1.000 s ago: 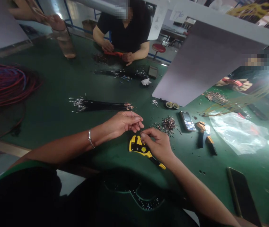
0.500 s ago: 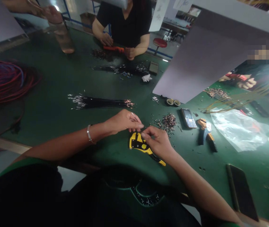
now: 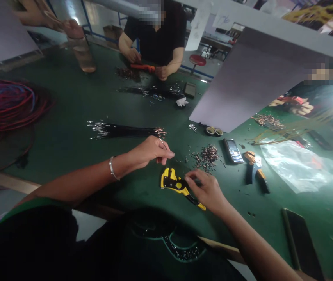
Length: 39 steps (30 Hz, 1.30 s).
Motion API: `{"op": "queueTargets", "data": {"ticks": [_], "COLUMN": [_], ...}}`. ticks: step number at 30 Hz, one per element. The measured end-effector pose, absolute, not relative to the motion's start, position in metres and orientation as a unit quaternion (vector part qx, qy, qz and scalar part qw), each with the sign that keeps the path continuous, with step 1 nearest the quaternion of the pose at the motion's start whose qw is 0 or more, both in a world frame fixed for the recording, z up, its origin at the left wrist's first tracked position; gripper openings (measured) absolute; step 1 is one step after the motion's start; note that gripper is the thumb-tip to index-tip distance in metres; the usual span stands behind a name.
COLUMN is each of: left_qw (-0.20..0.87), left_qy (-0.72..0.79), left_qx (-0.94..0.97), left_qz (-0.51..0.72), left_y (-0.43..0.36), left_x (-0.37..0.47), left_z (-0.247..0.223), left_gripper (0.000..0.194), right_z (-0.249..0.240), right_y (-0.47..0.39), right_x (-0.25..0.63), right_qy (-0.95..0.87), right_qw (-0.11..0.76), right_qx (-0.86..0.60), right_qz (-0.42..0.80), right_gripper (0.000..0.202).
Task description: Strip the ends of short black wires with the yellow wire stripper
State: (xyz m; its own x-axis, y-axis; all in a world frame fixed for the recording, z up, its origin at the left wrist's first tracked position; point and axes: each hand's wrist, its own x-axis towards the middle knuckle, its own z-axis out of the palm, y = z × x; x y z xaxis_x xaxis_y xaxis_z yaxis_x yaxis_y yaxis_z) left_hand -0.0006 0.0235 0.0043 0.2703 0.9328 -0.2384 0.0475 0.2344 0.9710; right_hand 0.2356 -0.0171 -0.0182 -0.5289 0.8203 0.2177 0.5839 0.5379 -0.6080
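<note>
My left hand (image 3: pixel 156 151) is closed in a pinch over the green table, just above the yellow and black wire stripper (image 3: pixel 170 181). Whatever lies between its thumb and fingers is too small to make out. My right hand (image 3: pixel 205 189) is beside the stripper's right side, its fingers curled and the fingertips together near the tool's body. I cannot see what, if anything, they pinch. Behind my left hand lies a bundle of black wires (image 3: pixel 128 131), with silvery ends to the left and coppery ends to the right. A pile of small cut wire ends (image 3: pixel 209 156) sits beyond my right hand.
A keypad phone (image 3: pixel 233 151), orange and dark blue pliers (image 3: pixel 253 167), a plastic bag (image 3: pixel 298 166) and a smartphone (image 3: pixel 302 242) lie to the right. Coiled red wires (image 3: pixel 5 109) fill the left. A grey panel (image 3: pixel 242 78) stands ahead. Co-workers sit across the table.
My hands have come apart: the right hand has moved right and toward me, away from the left fingertips. The left hand stays pinched in nearly the same place. The view has tilted slightly.
</note>
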Motion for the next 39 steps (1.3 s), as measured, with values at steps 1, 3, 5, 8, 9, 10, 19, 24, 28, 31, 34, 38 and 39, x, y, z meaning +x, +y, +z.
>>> {"op": "queueTargets", "data": {"ticks": [1,3,5,8,9,10,19,24,28,31,34,38,39], "left_qw": [0.613,0.607,0.606,0.612,0.613,0.614,0.6,0.612,0.626,0.633,0.638,0.649,0.652], "left_qy": [0.489,0.49,0.483,0.473,0.472,0.472,0.471,0.469,0.46,0.456,0.45,0.442,0.44], "left_qx": [0.503,0.502,0.501,0.495,0.492,0.49,0.481,0.456,0.45,0.442,0.434,0.429,0.429], "left_qz": [0.363,0.374,0.384,0.396,0.399,0.401,0.432,0.444,0.44,0.443,0.449,0.446,0.445], "left_y": [0.024,0.025,0.025,0.026,0.027,0.027,0.03,0.031,0.03,0.028,0.027,0.025,0.025], "left_x": [-0.001,-0.003,-0.004,-0.005,-0.005,-0.005,-0.009,-0.011,-0.009,-0.007,-0.005,-0.004,-0.004], "left_z": [0.005,0.007,0.006,0.005,0.005,0.005,0.008,0.009,0.009,0.009,0.008,0.006,0.006], "left_gripper": [0.017,0.017,0.016,0.015,0.015,0.015,0.013,0.014,0.015,0.014,0.014,0.017,0.017], "right_z": [-0.02,-0.024,-0.028,-0.035,-0.036,-0.037,-0.034,-0.023,-0.015,-0.011,-0.011,-0.016,-0.018], "right_y": [-0.021,-0.028,-0.035,-0.04,-0.04,-0.039,-0.026,-0.023,-0.024,-0.025,-0.023,-0.02,-0.02], "right_x": [0.239,0.244,0.247,0.248,0.248,0.248,0.26,0.268,0.258,0.248,0.239,0.229,0.228], "right_qy": [-0.855,-0.878,-0.892,-0.896,-0.894,-0.892,-0.737,-0.515,-0.479,-0.478,-0.477,-0.493,-0.5], "right_qw": [0.234,0.198,0.156,0.114,0.112,0.116,0.258,0.334,0.354,0.33,0.34,0.36,0.364], "right_qx": [-0.409,-0.402,-0.403,-0.41,-0.413,-0.416,-0.47,-0.415,-0.382,-0.377,-0.365,-0.339,-0.337], "right_qz": [0.216,0.169,0.136,0.129,0.13,0.132,0.412,0.672,0.706,0.721,0.724,0.716,0.71], "right_gripper": [0.016,0.025,0.041,0.051,0.049,0.045,0.031,0.034,0.04,0.043,0.044,0.045,0.044]}}
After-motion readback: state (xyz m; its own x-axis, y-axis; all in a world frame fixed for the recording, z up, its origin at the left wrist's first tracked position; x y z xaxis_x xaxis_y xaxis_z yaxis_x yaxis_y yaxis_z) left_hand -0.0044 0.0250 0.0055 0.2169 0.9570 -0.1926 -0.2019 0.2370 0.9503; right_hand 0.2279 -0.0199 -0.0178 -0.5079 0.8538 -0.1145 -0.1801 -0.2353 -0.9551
